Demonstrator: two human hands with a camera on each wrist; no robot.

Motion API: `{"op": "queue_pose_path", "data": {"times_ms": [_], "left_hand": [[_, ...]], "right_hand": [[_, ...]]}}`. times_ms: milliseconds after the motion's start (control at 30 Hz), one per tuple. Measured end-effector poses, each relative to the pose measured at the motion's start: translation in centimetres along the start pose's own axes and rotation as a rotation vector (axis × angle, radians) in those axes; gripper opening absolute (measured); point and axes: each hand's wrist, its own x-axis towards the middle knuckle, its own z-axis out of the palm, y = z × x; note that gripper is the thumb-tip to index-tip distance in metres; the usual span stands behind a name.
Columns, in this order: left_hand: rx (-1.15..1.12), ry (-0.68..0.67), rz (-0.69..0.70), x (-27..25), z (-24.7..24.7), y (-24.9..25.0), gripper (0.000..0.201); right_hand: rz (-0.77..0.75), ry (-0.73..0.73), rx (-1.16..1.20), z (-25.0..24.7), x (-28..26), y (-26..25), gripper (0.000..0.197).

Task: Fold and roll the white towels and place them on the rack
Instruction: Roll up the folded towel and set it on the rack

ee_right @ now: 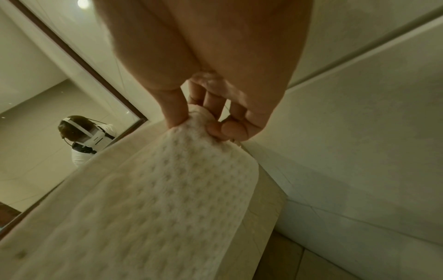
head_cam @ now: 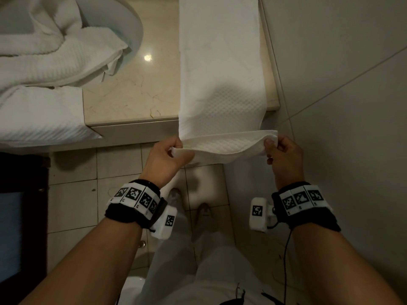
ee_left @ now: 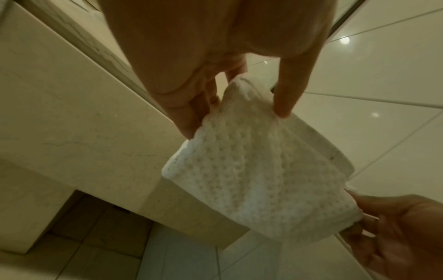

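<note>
Right hand (ee_right: 210, 75): thumb and fingers pinch one corner of the towel.
White towel (ee_right: 155, 199): waffle-textured, stretching away from the hand.
Mirror (ee_right: 48, 94): dark-framed, reflecting a person wearing a head rig.
Wall (ee_right: 359, 151): pale tile, right.

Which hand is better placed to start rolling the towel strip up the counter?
Neither alone: the left hand and right hand each pinch one corner of the towel strip's near end, level with each other, so both should probably roll together.
</note>
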Motion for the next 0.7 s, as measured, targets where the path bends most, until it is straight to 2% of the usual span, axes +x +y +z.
{"op": "queue_pose_path", "data": {"times_ms": [267,400,533,700], "left_hand": [[-0.031,0.099,0.089,0.3,-0.3,-1.3,0.036],[-0.122,0.195,0.060,0.4,0.7,-0.8,0.031],[-0.218,0.228,0.033,0.8,1.5,-0.3,0.032],[-0.292,0.243,-0.032,1.6,1.9,0.1,0.033]], "right_hand": [[0.024,-0.049,-0.047,-0.1,-0.1,0.0,0.008],[0.021,-0.056,-0.080,-0.5,0.0,0.6,0.010],[0.012,-0.048,-0.104,-1.1,0.0,0.8,0.011],[-0.077,-0.068,-0.106,-1.5,-0.5,0.0,0.028]]}}
